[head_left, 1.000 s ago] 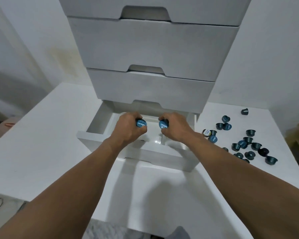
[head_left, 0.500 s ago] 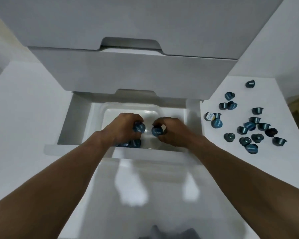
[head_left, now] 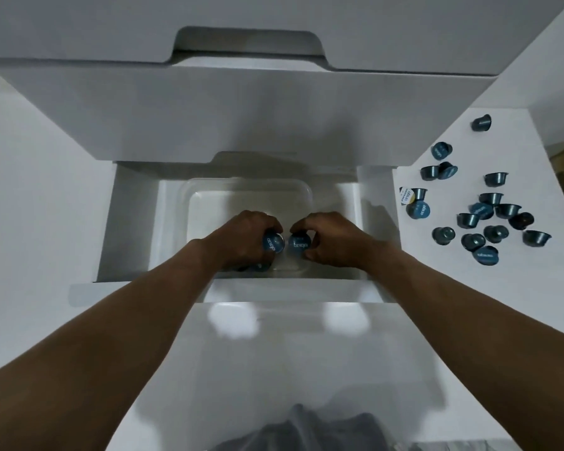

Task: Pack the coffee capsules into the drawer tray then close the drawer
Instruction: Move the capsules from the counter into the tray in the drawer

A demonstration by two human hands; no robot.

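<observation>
The bottom drawer [head_left: 129, 222] of a white cabinet stands pulled out, with a clear plastic tray [head_left: 248, 190] inside it. Both hands are down in the tray near its front. My left hand [head_left: 245, 237] grips a blue coffee capsule [head_left: 273, 243], foil lid facing me. My right hand [head_left: 331, 240] grips another blue capsule [head_left: 300, 244] right beside it. Under my left hand, more capsules [head_left: 258, 266] lie at the tray's front, mostly hidden. A loose heap of blue capsules [head_left: 482, 211] lies on the white table to the right of the drawer.
Closed cabinet drawers [head_left: 241, 105] overhang the open one from behind. One capsule [head_left: 481, 122] sits apart at the table's far right corner. The white tabletop [head_left: 290, 353] stretches in front of the drawer. Dark fabric [head_left: 306, 431] shows at the bottom edge.
The camera has moved closer and tilted down over the drawer. Both hands have lowered their capsules from above the drawer front into the tray.
</observation>
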